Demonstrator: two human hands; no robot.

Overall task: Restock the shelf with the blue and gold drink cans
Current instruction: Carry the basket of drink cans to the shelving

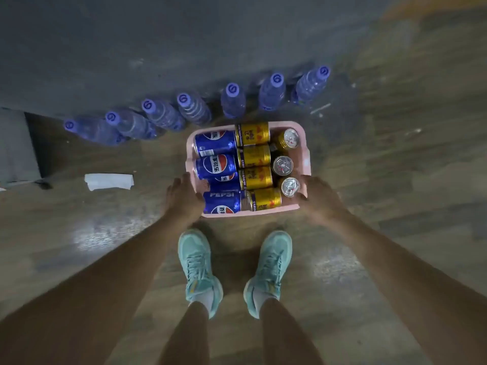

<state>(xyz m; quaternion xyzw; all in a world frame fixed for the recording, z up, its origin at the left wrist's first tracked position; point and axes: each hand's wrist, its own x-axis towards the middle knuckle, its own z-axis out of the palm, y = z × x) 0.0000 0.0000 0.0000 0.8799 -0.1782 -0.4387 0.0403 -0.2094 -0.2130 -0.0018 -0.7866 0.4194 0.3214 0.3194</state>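
Blue cans [215, 143], four in a column, lying on their sides along the left of a pink basket [307, 164], red-white-blue roundels and white lettering facing up. Gold cans [253, 156], four more on their sides in the middle column, ends touching the blue ones. Three further gold cans [283, 165] upright along the right wall, silver tops with pull tabs showing. All packed tight, unopened.

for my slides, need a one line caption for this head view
Both hands, left and right, grip a pink basket of blue and gold cans.
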